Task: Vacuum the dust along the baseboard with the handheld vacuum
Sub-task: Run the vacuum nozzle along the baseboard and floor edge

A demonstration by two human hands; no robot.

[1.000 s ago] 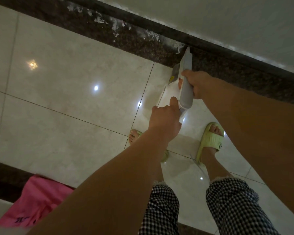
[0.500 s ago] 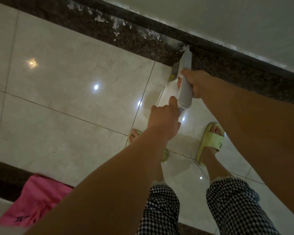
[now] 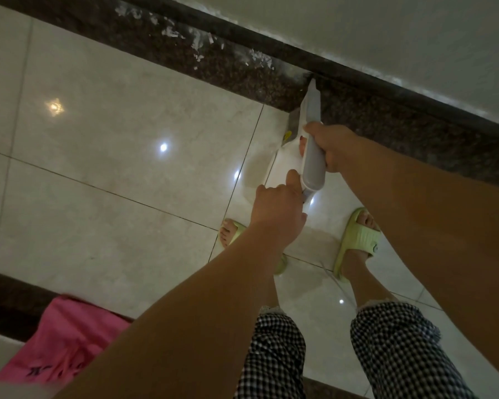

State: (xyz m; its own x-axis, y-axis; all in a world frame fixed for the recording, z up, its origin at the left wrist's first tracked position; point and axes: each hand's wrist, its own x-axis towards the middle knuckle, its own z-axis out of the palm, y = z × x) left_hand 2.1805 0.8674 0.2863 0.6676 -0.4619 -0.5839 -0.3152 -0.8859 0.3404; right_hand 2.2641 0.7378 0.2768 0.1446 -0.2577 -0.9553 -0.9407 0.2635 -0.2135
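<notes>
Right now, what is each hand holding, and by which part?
The right hand grips the handheld vacuum around its handle, mid-body. The left hand holds the vacuum's rear end, thumb against it.

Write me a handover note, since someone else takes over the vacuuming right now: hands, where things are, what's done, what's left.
Right hand grips the handle of the handheld vacuum; left hand holds its rear end, thumb against the back.
The nozzle tip touches the foot of the dark baseboard, on the speckled floor border.
Done, as it looks: the border to the right of the nozzle shows no scraps.
Left: the white scraps of dust scattered along the border to the left of the nozzle. Probably sweep leftward along the baseboard.
A pink cloth lies at the lower left, away from the work.
</notes>
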